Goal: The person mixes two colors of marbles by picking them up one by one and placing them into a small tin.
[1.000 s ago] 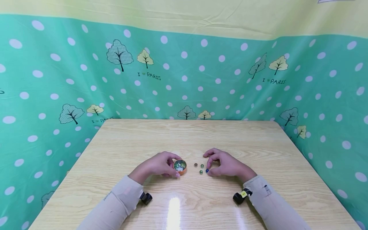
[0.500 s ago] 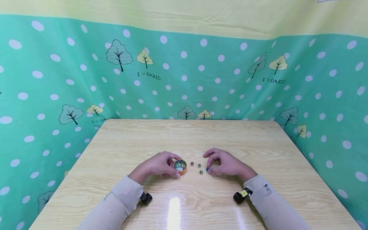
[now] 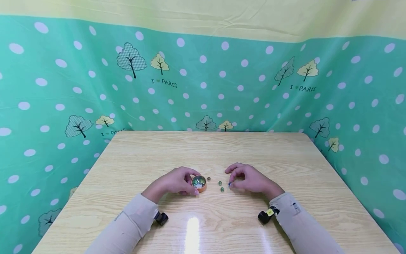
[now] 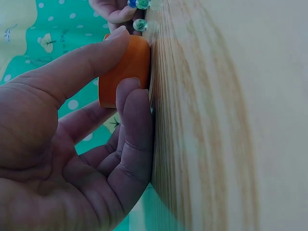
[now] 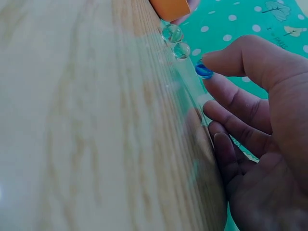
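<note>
An orange cup (image 4: 126, 65), small and round, stands on the table with marbles (image 3: 198, 181) inside it. My left hand (image 3: 180, 180) grips its side, thumb at the rim and fingers around the wall. A blue marble (image 5: 204, 70) is pinched between the thumb and index fingertip of my right hand (image 3: 252, 179), close over the table in the right wrist view. Between the hands lie two greenish clear marbles, one nearer the far side (image 3: 220, 183) and one nearer me (image 3: 222, 189). A brownish marble (image 3: 208, 179) lies right beside the cup.
The light wood table (image 3: 203, 151) bears a bright glare streak near its front. Behind it and at both sides hangs a green dotted curtain (image 3: 203, 95). A black wrist camera is strapped at the left sleeve (image 3: 127, 222) and another at the right sleeve (image 3: 299, 220).
The brownish marble has rolled left toward the cup, and one green marble has shifted slightly left. My right fingers have closed on the blue marble and moved slightly up. The left hand stays put.
</note>
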### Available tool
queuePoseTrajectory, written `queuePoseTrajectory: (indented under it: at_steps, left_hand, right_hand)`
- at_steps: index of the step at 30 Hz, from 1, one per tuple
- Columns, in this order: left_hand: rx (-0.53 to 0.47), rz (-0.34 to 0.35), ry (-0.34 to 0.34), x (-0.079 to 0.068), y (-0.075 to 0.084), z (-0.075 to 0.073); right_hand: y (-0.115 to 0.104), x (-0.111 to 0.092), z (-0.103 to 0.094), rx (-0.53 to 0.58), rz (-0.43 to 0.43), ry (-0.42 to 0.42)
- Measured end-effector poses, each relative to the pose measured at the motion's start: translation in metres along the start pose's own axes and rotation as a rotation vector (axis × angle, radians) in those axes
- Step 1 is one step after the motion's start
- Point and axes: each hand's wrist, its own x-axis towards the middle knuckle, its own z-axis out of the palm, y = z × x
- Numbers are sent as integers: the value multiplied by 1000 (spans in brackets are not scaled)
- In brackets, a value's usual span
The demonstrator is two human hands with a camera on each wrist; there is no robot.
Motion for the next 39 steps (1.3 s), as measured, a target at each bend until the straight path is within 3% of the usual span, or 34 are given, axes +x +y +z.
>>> queuePoseTrajectory:
  at_steps: [24,33,39]
  left_hand:
    - [-18,-41,11,-1,1,0]
    - [-7,-29,10,1,3,-2]
    - [3,-35,9,0,3,0]
  right_hand:
    - [-3,3,2,14,28,104]
    - [-11,3,-1,24,-26,159]
    - [-15,3,2,31,-28,145]
